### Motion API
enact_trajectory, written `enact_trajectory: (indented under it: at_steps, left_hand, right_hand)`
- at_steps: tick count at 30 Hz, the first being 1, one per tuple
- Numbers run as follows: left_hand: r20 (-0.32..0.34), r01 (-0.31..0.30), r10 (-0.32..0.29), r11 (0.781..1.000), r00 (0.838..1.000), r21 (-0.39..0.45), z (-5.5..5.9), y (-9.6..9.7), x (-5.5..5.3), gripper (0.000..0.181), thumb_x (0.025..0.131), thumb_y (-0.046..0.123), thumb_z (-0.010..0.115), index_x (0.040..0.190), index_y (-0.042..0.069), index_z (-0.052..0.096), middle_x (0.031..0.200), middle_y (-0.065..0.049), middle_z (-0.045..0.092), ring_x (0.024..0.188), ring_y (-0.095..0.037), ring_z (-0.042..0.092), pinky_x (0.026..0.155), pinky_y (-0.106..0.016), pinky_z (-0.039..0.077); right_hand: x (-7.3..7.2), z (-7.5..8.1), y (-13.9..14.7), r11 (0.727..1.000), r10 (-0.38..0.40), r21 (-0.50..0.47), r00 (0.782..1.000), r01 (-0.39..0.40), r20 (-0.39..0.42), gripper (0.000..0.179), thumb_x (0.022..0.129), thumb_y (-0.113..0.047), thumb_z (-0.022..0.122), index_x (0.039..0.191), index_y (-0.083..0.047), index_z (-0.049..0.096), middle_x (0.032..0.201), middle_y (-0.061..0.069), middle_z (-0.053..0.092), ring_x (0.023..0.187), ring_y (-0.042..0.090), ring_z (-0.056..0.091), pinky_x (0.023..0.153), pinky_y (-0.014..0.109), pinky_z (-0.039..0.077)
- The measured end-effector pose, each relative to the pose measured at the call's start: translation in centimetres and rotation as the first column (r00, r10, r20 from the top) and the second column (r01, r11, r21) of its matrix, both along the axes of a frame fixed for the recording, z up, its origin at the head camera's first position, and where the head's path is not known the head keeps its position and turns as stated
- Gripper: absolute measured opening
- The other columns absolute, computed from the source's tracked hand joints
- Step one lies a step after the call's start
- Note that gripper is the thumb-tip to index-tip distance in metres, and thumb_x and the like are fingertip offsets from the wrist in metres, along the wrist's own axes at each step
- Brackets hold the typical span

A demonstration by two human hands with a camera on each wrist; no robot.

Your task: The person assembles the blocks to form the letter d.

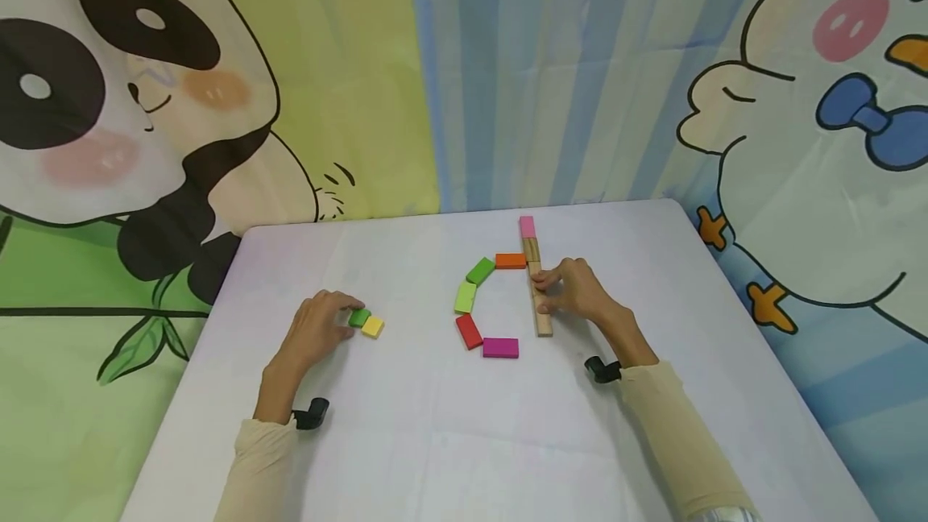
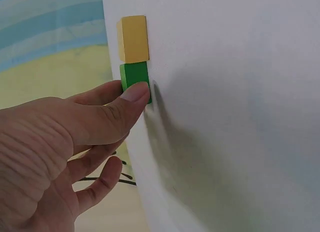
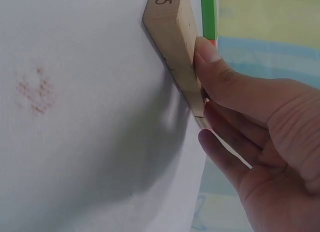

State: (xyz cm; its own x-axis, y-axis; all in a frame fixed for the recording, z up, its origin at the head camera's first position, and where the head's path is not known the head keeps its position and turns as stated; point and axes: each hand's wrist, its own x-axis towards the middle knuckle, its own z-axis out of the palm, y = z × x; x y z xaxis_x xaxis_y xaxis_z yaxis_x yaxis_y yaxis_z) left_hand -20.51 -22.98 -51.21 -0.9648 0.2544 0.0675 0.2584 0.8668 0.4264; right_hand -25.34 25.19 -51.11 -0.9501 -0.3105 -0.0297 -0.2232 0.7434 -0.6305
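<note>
My left hand (image 1: 313,334) pinches a green block (image 2: 135,74) between thumb and fingers at the table's left side. A yellow block (image 2: 135,39) touches the green one's end. At the right, my right hand (image 1: 580,290) holds a plain wooden block (image 1: 544,327), its thumb and forefinger bent onto it. In the right wrist view the thumb lies over this block, which bears printed digits on its near end; the forefinger's contact is hidden. Above it in the head view, short brown wooden pieces (image 1: 532,249) and a pink block (image 1: 527,226) continue the same straight line.
Left of the wooden line, a curve runs through an orange block (image 1: 511,261), a green block (image 1: 480,270), a lime block (image 1: 466,297), a red block (image 1: 469,331) and a magenta block (image 1: 500,348). All lie on a white table (image 1: 435,441) before a cartoon-printed curtain (image 1: 522,79).
</note>
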Motion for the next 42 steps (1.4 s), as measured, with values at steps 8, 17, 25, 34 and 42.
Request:
enact_trajectory:
  at_steps: [8,17,25,34,42]
  left_hand:
    - [0.1,-0.048,0.039,0.995,0.994,0.087,-1.2,-0.7,-0.2,0.039,0.08,-0.005,0.092,0.115,0.009,0.083,0.115,-0.01,0.081,0.118,-0.038,0.07,0.104,-0.063,0.05]
    - [0.136,-0.087,0.071,0.989,0.988,0.118,-1.6,-1.5,-0.1,0.037,0.076,0.0,0.096,0.111,0.008,0.084,0.11,-0.009,0.082,0.118,-0.041,0.069,0.105,-0.066,0.048]
    - [0.114,-0.135,0.118,0.979,0.986,0.153,-2.1,-1.2,0.6,0.038,0.077,0.0,0.096,0.112,0.004,0.083,0.113,-0.014,0.083,0.117,-0.041,0.072,0.101,-0.061,0.052]
    - [0.11,-0.157,0.141,0.975,0.984,0.155,-1.9,-1.3,1.3,0.039,0.077,0.0,0.096,0.113,0.003,0.083,0.114,-0.016,0.083,0.118,-0.042,0.071,0.099,-0.06,0.052]
    - [0.114,-0.143,0.126,0.978,0.985,0.154,-2.0,-0.9,1.9,0.038,0.075,0.0,0.097,0.11,0.002,0.083,0.111,-0.014,0.084,0.113,-0.039,0.073,0.098,-0.059,0.053]
  right_hand:
    - [0.8,-0.4,0.0,1.0,-0.021,-0.012,1.0,0.02,-0.011,0.048,0.076,-0.007,0.099,0.119,-0.001,0.081,0.131,0.012,0.078,0.134,0.039,0.07,0.122,0.062,0.044]
    - [1.3,-0.7,-0.2,1.0,0.006,0.013,0.997,-0.005,-0.071,0.046,0.073,-0.007,0.101,0.115,0.001,0.083,0.125,0.011,0.08,0.128,0.036,0.074,0.121,0.063,0.043]
    - [1.2,-0.5,0.0,1.0,0.02,0.019,0.996,-0.018,-0.083,0.046,0.074,-0.006,0.1,0.116,0.001,0.082,0.127,0.011,0.08,0.13,0.037,0.073,0.123,0.066,0.039]
    - [1.1,-0.3,-0.2,0.999,0.04,0.033,0.997,-0.038,-0.073,0.047,0.074,-0.008,0.101,0.116,0.001,0.082,0.128,0.012,0.079,0.13,0.038,0.072,0.122,0.068,0.04]
    - [1.1,-0.2,-0.2,0.999,0.019,0.031,0.996,-0.016,-0.082,0.048,0.073,-0.007,0.101,0.116,0.001,0.081,0.126,0.012,0.08,0.13,0.041,0.071,0.12,0.064,0.043]
